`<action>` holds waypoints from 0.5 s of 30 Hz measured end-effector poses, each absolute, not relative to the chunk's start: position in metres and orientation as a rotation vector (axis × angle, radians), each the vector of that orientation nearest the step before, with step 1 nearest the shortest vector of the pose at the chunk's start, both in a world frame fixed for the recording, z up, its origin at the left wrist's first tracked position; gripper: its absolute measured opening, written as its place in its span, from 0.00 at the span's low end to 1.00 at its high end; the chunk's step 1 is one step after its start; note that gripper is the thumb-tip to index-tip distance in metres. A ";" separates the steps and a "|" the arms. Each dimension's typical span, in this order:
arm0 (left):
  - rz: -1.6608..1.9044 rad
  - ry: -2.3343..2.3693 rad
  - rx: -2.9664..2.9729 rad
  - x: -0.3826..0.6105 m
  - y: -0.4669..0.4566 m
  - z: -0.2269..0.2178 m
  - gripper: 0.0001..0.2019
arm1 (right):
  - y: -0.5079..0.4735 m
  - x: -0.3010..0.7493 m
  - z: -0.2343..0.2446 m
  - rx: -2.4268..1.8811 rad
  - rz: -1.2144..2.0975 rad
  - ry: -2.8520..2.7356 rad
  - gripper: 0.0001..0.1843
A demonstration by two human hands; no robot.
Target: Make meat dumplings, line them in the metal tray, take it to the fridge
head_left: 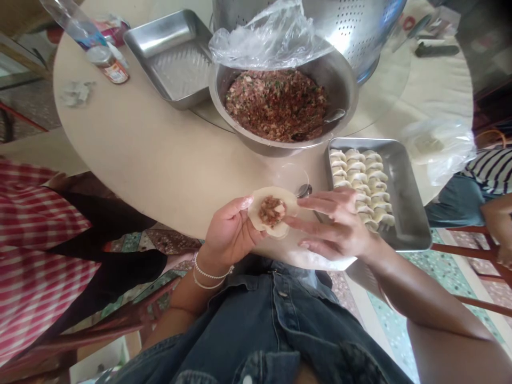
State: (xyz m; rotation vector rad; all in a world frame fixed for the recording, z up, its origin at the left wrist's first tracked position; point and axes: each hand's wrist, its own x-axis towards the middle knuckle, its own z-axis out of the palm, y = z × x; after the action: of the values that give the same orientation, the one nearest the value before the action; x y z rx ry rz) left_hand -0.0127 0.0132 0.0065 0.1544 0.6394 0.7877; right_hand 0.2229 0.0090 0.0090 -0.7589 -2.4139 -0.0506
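Table (pixel 160 160): pale, rounded, stretching beneath everything; clock directions are taken from the dough wrapper.
Colander (pixel 348 29): perforated steel, behind the bowl, between twelve and one o'clock.
Bowl (pixel 343 85): steel, at twelve o'clock, holding a mass of meat filling (pixel 276 104) flecked with green; crumpled clear plastic (pixel 272 37) covers its far rim.
Left pan (pixel 176 64): deep, steel, at eleven o'clock, near the bowl.
Right pan (pixel 410 197): steel, at three o'clock, its near side partly hidden by the right hand.
Right hand (pixel 340 224): at three o'clock, fingers apart and extended, one tip over the wrapper's edge; contact I cannot tell.
Left hand (pixel 230 229): between eight and nine o'clock, fingers clamped on the wrapper's near-left edge.
Dough wrapper (pixel 254 214): round, flat, above the table, with a filling portion (pixel 272 210) at its middle.
Dumplings (pixel 362 186): three columns in the right pan.
Spoon (pixel 304 190): at two o'clock, just beside the wrapper.
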 end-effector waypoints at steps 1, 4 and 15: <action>0.800 0.633 0.151 -0.014 0.014 0.006 0.17 | 0.011 0.223 0.009 -0.801 -0.061 -2.398 0.18; 0.842 0.641 0.126 -0.017 0.015 0.005 0.17 | 0.021 0.224 0.008 -1.004 -0.006 -2.329 0.17; 0.967 0.734 0.069 -0.020 0.016 0.011 0.18 | 0.045 0.210 0.007 -1.397 0.140 -2.511 0.37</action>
State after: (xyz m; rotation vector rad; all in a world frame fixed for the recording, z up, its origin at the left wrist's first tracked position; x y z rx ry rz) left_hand -0.0202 0.0160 0.0115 0.0685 0.7341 0.9667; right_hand 0.2102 0.0445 0.0072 -1.3969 -2.5109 0.1396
